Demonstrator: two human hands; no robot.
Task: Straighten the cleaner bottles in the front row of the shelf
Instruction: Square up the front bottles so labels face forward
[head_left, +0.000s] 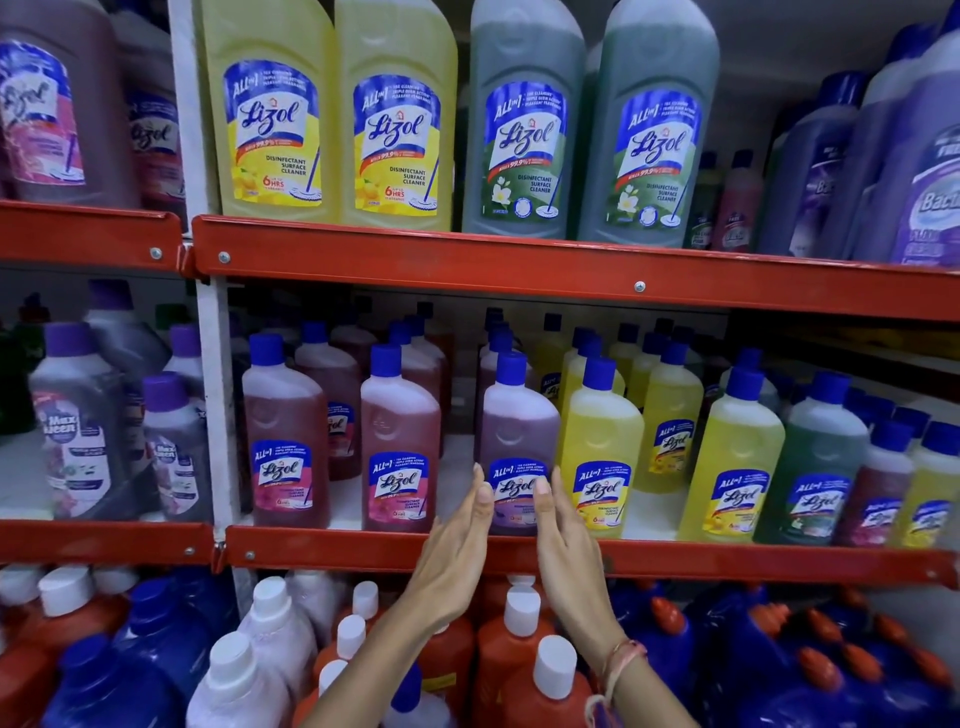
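The middle shelf's front row holds blue-capped Lizol cleaner bottles: two pink ones (284, 431) (399, 436), a purple one (514, 415), yellow ones (600, 441) and a green one (815, 457). My left hand (457, 561) and my right hand (566, 551) reach up with flat palms facing each other, either side of the purple bottle's lower part. The fingertips lie at its sides near the label. The fingers are straight, not wrapped around it. The bottle stands upright with its label facing out.
A red shelf lip (363, 551) runs under the front row. Large yellow and green Lizol bottles (524, 119) stand on the shelf above. Orange and blue bottles with white caps (519, 649) crowd the shelf below my wrists. A white upright post (213, 395) divides the bays.
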